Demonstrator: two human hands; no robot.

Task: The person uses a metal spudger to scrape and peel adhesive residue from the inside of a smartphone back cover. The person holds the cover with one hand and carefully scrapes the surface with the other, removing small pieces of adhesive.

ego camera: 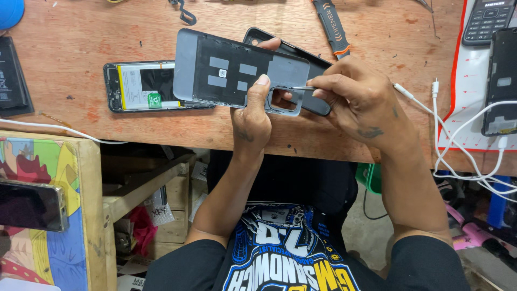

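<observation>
My left hand [252, 116] holds a grey phone back cover [226, 70] above the wooden table, inner side up, thumb by the camera cutout. My right hand [358, 99] pinches thin metal tweezers [302, 88] whose tip sits at the edge of that cutout. A dark phone case [318, 64] lies under the cover. An opened phone [137, 86] with its battery showing lies flat on the table to the left, partly hidden by the cover.
A grey and orange tool handle [334, 29] lies at the back. White cables [452, 134] trail at the right toward a dark phone [501, 81] and a keypad phone [487, 19]. A battery [11, 75] sits far left; a colourful box [51, 178] with a phone [29, 205] stands lower left.
</observation>
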